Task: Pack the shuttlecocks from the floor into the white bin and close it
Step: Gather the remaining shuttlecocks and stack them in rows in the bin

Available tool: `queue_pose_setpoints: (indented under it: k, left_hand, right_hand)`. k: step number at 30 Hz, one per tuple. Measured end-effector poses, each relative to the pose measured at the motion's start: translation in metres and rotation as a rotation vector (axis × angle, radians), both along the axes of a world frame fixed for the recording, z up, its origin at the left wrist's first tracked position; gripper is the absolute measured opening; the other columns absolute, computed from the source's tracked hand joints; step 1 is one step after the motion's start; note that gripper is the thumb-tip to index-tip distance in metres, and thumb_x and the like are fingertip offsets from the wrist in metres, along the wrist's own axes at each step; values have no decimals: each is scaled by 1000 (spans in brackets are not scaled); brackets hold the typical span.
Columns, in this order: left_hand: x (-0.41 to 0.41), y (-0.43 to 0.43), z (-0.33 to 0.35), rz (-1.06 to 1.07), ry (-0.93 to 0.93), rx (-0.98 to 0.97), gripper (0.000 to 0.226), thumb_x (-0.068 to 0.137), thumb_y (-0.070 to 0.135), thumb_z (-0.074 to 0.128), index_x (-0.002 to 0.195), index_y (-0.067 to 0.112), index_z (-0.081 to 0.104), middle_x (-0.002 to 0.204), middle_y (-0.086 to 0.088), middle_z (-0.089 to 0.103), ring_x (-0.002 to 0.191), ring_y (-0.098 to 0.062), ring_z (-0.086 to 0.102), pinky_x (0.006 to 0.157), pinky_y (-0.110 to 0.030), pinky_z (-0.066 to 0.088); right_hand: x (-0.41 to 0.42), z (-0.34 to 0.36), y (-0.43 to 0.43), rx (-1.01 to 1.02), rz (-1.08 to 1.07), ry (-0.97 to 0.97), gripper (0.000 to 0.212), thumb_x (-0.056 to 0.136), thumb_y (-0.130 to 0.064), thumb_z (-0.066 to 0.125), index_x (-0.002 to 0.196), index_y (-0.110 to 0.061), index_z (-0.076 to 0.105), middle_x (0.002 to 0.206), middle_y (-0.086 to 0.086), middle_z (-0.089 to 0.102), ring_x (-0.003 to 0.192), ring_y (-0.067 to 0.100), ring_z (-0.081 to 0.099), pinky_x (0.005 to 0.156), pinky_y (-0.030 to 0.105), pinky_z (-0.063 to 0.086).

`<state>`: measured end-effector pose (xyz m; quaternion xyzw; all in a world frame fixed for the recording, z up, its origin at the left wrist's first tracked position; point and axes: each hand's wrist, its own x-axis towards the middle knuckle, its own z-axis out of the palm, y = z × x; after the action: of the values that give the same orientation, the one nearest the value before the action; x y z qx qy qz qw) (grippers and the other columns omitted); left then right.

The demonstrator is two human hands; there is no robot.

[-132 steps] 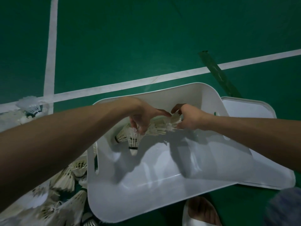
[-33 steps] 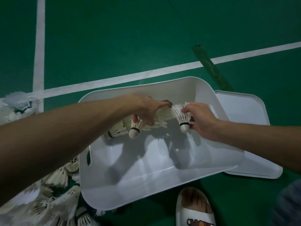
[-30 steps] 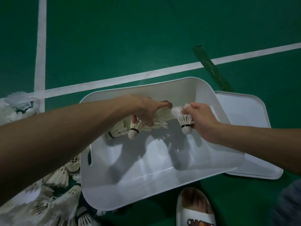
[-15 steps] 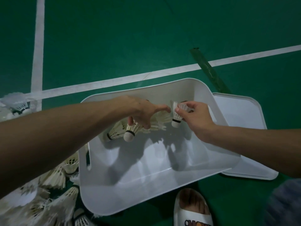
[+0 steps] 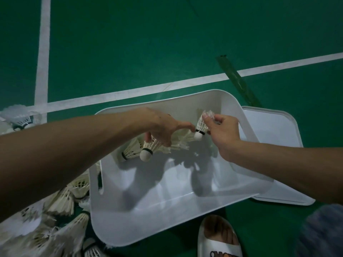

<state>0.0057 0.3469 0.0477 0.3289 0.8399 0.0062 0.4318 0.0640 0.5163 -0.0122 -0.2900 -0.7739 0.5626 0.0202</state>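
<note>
The white bin (image 5: 167, 216) stands open on the green floor in front of me. Inside it, my left hand (image 5: 161, 127) holds a nested row of shuttlecocks (image 5: 154, 147) with a white cork tip pointing down and left. My right hand (image 5: 220, 130) pinches a single shuttlecock (image 5: 201, 127) by its feathers, cork down, right beside the left index fingertip. One more shuttlecock (image 5: 130, 151) lies against the bin's left wall. A heap of loose shuttlecocks (image 5: 61, 204) covers the floor left of the bin.
The bin's flat white lid (image 5: 274, 130) lies on the floor to the right, partly under the bin. My foot in a white sandal (image 5: 217, 238) is below the bin. A dark green strip (image 5: 237, 80) crosses a white court line behind.
My right hand has turned its single shuttlecock and brought it up toward the open end of the row in my left hand. The view shifted slightly.
</note>
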Motion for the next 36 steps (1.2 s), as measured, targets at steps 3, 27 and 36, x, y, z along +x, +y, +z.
queue_pose_setpoints:
  k: [3,27,36]
  left_hand:
    - [-1,0,2,-4,-3,-9,81,89,11,60,139,54,13,81,-6,48,51,-17,58,42,-26,50]
    - [1,-9,-10,-29,47,23,96,90,16,60,136,65,-7,80,-10,53,42,-19,61,42,-27,51]
    - [12,-22,-26,-6,-134,-84,63,92,22,58,141,45,26,97,1,43,69,-24,62,47,-27,53]
  right_hand:
    - [0,-1,2,-3,4,7,43,81,-42,73,106,-7,72,91,3,74,87,21,70,85,44,57]
    - [2,-48,-1,-101,44,-416,48,80,-54,41,105,-21,64,112,11,65,103,34,60,94,51,50]
    - [0,-35,0,1,149,-440,15,88,-12,50,88,-7,63,93,20,59,72,25,56,62,30,46]
